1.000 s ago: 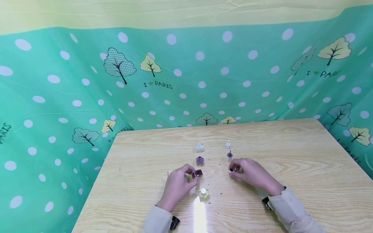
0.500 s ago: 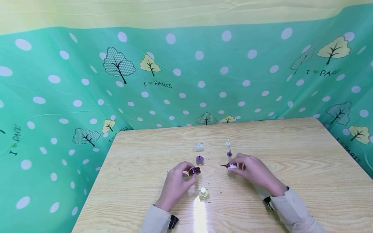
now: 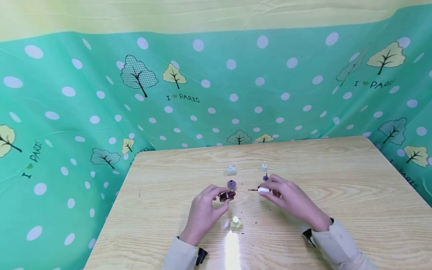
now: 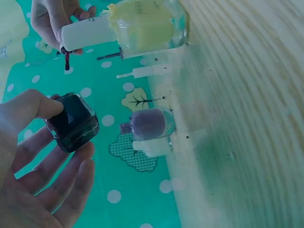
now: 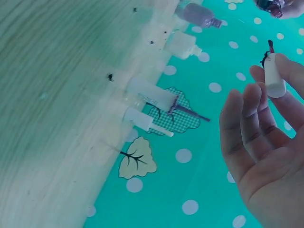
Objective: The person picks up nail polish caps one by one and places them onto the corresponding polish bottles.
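Note:
My left hand [image 3: 204, 212] grips a small dark red nail polish bottle [image 4: 73, 121] between thumb and fingers. The bottle is raised off the table and tilted, its uncapped neck towards the right. Opposite it, my right hand [image 3: 288, 195] pinches a white nail polish cap [image 5: 274, 78]. A thin brush coated dark red [image 3: 252, 189] sticks out of that cap and points left at the bottle, with a gap between them. Just beyond the left hand stands an uncapped purple polish bottle [image 3: 231, 184]. A purple-coated brush cap [image 3: 266, 176] stands beside the right fingers, partly hidden.
Farther back on the wooden table [image 3: 162, 180] are an uncapped whitish bottle [image 3: 231, 171] and a white brush cap [image 3: 264, 167] standing brush up. Nearer me, between the forearms, stands a capped yellow polish bottle [image 3: 236, 224]. Small dark specks dot the tabletop. A patterned green cloth [image 3: 216, 90] hangs behind.
My right hand has turned the white cap so its brush points left, and has brought it closer to the dark red bottle. The left hand has tilted the bottle's neck to the right.

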Tool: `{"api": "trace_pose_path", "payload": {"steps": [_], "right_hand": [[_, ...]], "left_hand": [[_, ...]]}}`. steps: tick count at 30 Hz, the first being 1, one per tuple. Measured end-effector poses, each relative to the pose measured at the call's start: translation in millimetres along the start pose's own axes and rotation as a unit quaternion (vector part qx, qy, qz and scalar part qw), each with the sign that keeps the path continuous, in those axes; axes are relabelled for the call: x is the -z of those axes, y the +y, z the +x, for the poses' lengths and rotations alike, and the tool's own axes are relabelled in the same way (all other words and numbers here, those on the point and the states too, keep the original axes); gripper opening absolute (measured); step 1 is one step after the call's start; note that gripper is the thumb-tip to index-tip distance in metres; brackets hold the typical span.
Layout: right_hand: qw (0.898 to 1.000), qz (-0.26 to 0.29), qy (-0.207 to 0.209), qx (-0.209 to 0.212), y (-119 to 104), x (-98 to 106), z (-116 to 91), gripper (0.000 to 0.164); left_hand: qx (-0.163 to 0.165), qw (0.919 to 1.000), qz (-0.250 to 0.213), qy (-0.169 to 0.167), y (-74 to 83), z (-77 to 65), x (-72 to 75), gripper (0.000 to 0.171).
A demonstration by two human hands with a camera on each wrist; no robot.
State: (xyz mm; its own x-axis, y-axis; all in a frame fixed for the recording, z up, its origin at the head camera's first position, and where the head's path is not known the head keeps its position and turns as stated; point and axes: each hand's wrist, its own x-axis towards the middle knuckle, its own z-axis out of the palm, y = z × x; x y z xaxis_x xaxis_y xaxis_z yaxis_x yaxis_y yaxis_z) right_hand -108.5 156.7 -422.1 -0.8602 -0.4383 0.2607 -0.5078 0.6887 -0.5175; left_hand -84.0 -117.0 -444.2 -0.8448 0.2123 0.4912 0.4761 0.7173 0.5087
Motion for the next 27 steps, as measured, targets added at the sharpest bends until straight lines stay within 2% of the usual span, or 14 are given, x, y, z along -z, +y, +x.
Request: {"api": "trace_pose_path", "payload": {"steps": [5,10,19,27], "right_hand": [[0.999,0.004,0.015,0.036,-6,-2,2,0.025],[0.999,0.002,0.022,0.049,-12,-3,3,0.021],[0.997,0.008,0.029,0.073,-19,-3,3,0.017],[0.996,-0.003,0.024,0.089,-23,-4,4,0.018]], "left_hand": [[-0.024,0.9996,-0.008,0.012,5.6,2.1,3.1,0.031],[-0.042,0.9989,-0.013,0.016,11.0,4.3,5.1,0.032],[-0.053,0.9982,-0.017,0.02,14.6,3.5,5.9,0.031],[-0.063,0.9977,-0.002,0.025,16.1,1.4,6.0,0.031]]}}
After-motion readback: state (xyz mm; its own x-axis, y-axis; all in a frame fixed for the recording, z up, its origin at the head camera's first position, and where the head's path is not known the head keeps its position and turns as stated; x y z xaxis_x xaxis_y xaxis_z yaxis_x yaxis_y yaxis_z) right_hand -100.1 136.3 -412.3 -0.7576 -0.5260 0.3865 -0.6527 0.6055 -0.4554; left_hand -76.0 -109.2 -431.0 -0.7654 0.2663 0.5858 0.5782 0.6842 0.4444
